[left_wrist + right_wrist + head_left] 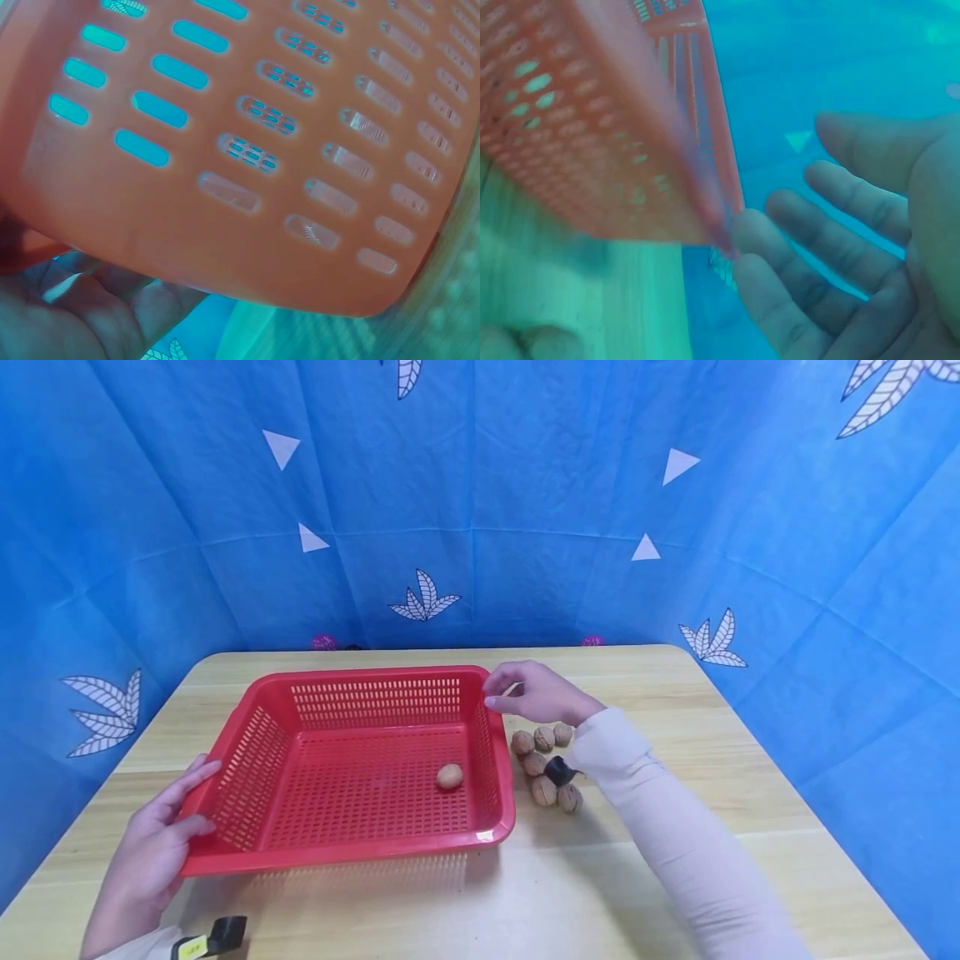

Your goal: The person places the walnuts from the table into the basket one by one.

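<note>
A red plastic basket (378,768) with slotted walls takes up the left and middle of the table, one walnut (450,777) lying on its floor toward the right. My left hand (153,835) grips the basket's left rim, thumb over the edge; the left wrist view shows this hand (90,315) below the basket's slotted wall (150,217). At the far right corner is my right hand (540,691), its fingertips right at the rim. In the right wrist view its fingers (832,232) are loosely bent, with the thumb well apart from them and from the basket.
Several walnuts (543,791) lie in a loose group on the wooden table (697,777), just right of the basket and under the right wrist. A blue patterned curtain (480,510) hangs behind the table and along both sides.
</note>
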`<state>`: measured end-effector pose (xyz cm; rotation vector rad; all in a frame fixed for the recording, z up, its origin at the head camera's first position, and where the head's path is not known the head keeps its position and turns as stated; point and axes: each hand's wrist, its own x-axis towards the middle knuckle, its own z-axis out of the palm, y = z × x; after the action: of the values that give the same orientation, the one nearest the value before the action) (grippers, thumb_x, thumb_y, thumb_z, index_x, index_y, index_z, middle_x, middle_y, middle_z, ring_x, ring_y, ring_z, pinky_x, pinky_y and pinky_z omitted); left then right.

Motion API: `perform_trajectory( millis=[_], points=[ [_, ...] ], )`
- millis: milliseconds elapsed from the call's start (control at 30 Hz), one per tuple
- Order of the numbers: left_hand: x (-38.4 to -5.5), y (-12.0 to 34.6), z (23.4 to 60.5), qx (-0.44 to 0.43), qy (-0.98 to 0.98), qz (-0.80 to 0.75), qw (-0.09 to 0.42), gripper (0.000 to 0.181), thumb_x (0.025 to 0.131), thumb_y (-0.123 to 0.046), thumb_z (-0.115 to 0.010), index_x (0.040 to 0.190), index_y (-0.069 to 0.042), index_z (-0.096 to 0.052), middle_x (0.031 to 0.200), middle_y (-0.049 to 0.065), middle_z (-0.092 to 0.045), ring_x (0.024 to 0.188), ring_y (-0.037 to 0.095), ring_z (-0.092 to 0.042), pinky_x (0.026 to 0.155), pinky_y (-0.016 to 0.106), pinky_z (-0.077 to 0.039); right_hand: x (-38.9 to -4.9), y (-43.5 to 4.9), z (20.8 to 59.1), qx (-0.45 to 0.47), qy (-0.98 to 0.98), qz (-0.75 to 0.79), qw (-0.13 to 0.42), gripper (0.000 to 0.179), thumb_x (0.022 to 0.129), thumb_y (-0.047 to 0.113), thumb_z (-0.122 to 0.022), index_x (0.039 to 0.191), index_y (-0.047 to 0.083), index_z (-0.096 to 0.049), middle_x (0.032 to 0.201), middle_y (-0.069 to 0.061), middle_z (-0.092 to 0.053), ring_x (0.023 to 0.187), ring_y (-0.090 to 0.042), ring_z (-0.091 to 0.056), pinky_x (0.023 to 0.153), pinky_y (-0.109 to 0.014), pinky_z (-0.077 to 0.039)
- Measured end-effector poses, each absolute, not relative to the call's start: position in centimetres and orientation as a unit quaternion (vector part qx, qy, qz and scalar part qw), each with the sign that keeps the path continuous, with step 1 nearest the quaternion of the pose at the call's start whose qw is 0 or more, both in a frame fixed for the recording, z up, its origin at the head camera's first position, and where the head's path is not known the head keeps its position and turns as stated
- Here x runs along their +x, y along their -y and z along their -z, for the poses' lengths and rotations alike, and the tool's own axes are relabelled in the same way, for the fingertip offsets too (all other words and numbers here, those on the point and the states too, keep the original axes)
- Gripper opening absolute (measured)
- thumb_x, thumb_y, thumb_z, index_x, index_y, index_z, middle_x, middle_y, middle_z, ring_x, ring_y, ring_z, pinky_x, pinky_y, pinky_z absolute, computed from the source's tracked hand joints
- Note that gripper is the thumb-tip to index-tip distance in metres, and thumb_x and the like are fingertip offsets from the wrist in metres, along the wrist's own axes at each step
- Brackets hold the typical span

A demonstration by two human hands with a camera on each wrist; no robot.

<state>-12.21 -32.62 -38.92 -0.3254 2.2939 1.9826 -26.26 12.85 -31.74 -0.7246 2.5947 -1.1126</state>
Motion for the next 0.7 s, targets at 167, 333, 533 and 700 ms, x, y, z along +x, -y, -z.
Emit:
perform_trajectory(
  millis=[167,333,533,700],
  points=[
    [-12.2,32.5,38.9,-0.103,-0.745,-0.658,0.043,0.077,0.094,0.003,-0.054,0.155,-0.030,-0.022,0.158,-0.025,-0.007,0.098,-0.003,-0.048,0.072,0.030,-0.057,-25.7,-15.2,32.9,-0.200,-0.878,0.427,0.083,0.021,0.093,0.018,-0.066,0.110,0.006,-0.064,0.101,-0.008,-0.065,0.093,-0.029,-0.066,0.080,-0.037,-0.055],
    [-12.1,32.5,38.9,-0.111,-0.739,-0.663,0.046,0.076,0.094,0.000,-0.055,0.155,-0.032,-0.023,0.157,-0.025,-0.007,0.099,-0.002,-0.048,0.073,0.031,-0.057,-25.0,-17.2,34.1,-0.165,-0.874,0.454,0.052,0.021,0.093,0.019,-0.065,0.107,0.003,-0.064,0.100,-0.011,-0.064,0.087,-0.030,-0.066,0.076,-0.036,-0.055],
    [-12.1,32.4,38.7,-0.114,-0.737,-0.665,0.046,0.076,0.095,0.001,-0.054,0.155,-0.033,-0.023,0.157,-0.026,-0.006,0.104,0.002,-0.042,0.074,0.029,-0.057,-24.3,-19.7,36.0,-0.127,-0.879,0.459,0.021,0.020,0.094,0.018,-0.064,0.106,0.002,-0.063,0.100,-0.012,-0.064,0.089,-0.033,-0.064,0.078,-0.040,-0.054],
    [-12.1,32.3,38.7,-0.111,-0.740,-0.662,0.042,0.075,0.094,0.003,-0.053,0.155,-0.032,-0.023,0.157,-0.025,-0.006,0.106,0.004,-0.039,0.073,0.028,-0.057,-23.8,-21.6,38.0,-0.099,-0.885,0.455,0.004,0.019,0.094,0.017,-0.063,0.105,0.002,-0.063,0.101,-0.013,-0.064,0.089,-0.032,-0.064,0.077,-0.037,-0.053]
  ],
)
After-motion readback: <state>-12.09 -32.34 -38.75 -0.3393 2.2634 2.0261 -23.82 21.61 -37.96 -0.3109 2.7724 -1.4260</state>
